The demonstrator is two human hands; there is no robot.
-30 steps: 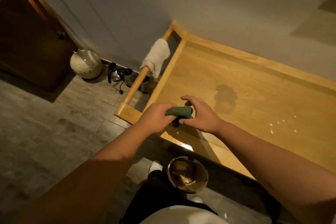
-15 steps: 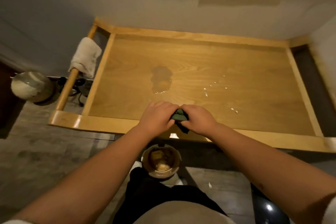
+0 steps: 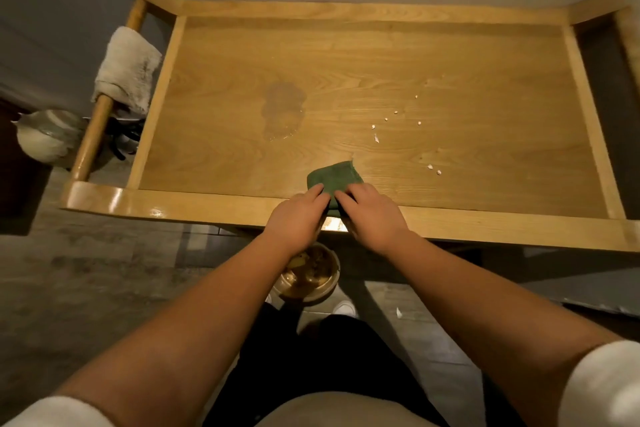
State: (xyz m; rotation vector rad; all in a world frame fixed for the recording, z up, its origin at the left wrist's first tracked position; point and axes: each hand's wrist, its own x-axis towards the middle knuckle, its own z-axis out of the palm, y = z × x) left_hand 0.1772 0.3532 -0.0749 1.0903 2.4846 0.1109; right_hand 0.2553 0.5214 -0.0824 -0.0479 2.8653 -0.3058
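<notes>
Currently the left hand (image 3: 294, 215) and right hand (image 3: 372, 211) press flat fingers onto the green cloth (image 3: 334, 177). The wet patch (image 3: 282, 111) lies toward upper left, nearer the left hand.

Small, soft dark green fabric cloth (image 3: 334, 176), folded to a rough square, flat on light wooden tabletop (image 3: 450, 80) just below frame centre, beside the near rim; near edge pinned under fingertips of left hand (image 3: 294, 218) and right hand (image 3: 372, 215).

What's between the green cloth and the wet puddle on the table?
Just bare table lies between the cloth and the puddle, in the head view.
</notes>
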